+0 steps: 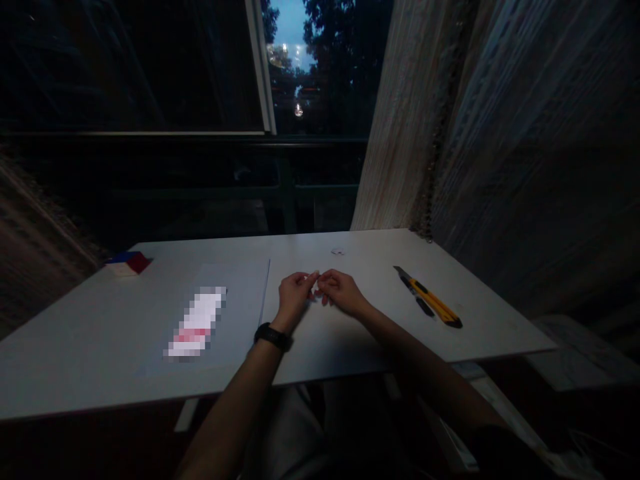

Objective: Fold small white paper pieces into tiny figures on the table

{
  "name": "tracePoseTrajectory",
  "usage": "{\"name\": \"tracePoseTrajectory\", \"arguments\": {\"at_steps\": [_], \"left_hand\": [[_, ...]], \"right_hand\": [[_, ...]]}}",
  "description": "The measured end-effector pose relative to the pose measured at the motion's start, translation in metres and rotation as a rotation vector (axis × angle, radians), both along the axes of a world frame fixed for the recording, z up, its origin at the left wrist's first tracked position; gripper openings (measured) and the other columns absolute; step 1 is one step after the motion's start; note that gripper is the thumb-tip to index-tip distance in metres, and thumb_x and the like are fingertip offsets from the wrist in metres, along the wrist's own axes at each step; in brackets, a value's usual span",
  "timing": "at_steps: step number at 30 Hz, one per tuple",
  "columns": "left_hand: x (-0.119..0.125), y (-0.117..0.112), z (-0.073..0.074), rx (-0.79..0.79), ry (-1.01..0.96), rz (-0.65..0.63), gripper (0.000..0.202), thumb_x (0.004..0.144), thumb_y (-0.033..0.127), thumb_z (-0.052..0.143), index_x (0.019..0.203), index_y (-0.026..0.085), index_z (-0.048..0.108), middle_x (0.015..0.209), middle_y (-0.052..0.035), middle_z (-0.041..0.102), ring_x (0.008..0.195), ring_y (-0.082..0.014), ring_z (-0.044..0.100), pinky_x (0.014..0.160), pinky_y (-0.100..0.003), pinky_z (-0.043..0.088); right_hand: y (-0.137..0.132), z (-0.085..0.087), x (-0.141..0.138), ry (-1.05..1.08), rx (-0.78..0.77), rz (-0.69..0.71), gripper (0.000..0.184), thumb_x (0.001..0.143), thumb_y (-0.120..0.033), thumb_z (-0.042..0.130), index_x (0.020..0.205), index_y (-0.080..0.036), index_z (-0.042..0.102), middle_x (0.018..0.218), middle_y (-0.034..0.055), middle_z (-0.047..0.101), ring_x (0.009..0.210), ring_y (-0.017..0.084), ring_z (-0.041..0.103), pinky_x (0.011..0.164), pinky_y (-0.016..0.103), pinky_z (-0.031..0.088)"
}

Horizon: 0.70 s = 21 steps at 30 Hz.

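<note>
My left hand (295,295) and my right hand (340,291) meet at the middle of a white table (100,333), fingertips pinched together around something small and pale that I cannot make out. A black band sits on my left wrist (273,336). A yellow and black utility knife (430,300) lies on the table to the right of my right hand, blade end pointing away. A large pale sheet (235,313) lies flat to the left of my left hand.
A blurred white and red strip (197,322) lies on the sheet. A small red, blue and white block (127,263) sits at the table's far left corner. A tiny white scrap (338,251) lies near the far edge. Curtains (500,133) hang at right; a dark window (150,100) is behind.
</note>
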<state>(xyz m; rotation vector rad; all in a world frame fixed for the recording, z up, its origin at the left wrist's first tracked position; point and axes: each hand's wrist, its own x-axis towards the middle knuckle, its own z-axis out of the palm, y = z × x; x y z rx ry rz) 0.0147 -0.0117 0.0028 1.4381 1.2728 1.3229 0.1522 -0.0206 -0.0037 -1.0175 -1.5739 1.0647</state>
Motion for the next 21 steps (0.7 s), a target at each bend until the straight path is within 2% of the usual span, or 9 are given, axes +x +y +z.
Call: {"name": "tracePoseTrajectory", "arguments": {"at_steps": [7, 11, 15, 21], "left_hand": [[-0.0014, -0.0047, 0.0018, 0.085, 0.229, 0.083, 0.042, 0.068, 0.056, 0.056, 0.07, 0.016, 0.064, 0.052, -0.0012, 0.061, 0.046, -0.0129, 0.055, 0.049, -0.023, 0.038], [-0.0011, -0.0049, 0.0004, 0.087, 0.233, 0.075, 0.04, 0.069, 0.055, 0.056, 0.07, 0.016, 0.064, 0.052, -0.0015, 0.062, 0.047, -0.013, 0.055, 0.051, -0.023, 0.039], [0.0004, -0.0002, -0.005, 0.048, 0.134, 0.071, 0.038, 0.064, 0.053, 0.062, 0.071, 0.016, 0.063, 0.052, -0.0015, 0.061, 0.046, -0.0122, 0.054, 0.049, -0.022, 0.038], [0.0033, -0.0006, -0.0017, -0.088, -0.283, -0.013, 0.043, 0.048, 0.042, 0.077, 0.075, 0.012, 0.061, 0.055, 0.0009, 0.057, 0.047, -0.009, 0.051, 0.048, -0.021, 0.038]], "right_hand": [[-0.0018, 0.0015, -0.0022, 0.038, 0.038, -0.045, 0.023, 0.072, -0.034, 0.059, 0.085, -0.018, 0.048, 0.056, -0.0037, 0.059, 0.045, 0.01, 0.056, 0.043, 0.02, 0.042], [-0.001, 0.0004, -0.0008, 0.083, 0.076, -0.057, 0.03, 0.069, -0.034, 0.061, 0.09, -0.021, 0.044, 0.056, -0.0072, 0.056, 0.046, 0.01, 0.056, 0.044, 0.021, 0.044], [0.0003, -0.0017, -0.0011, 0.117, 0.082, -0.087, 0.033, 0.068, -0.033, 0.062, 0.09, -0.022, 0.04, 0.057, -0.0086, 0.055, 0.044, 0.01, 0.055, 0.044, 0.021, 0.044], [0.0028, -0.0026, -0.0009, 0.149, 0.067, -0.109, 0.033, 0.066, -0.034, 0.063, 0.082, -0.022, 0.038, 0.059, -0.0076, 0.055, 0.046, 0.011, 0.057, 0.044, 0.021, 0.044]]}}
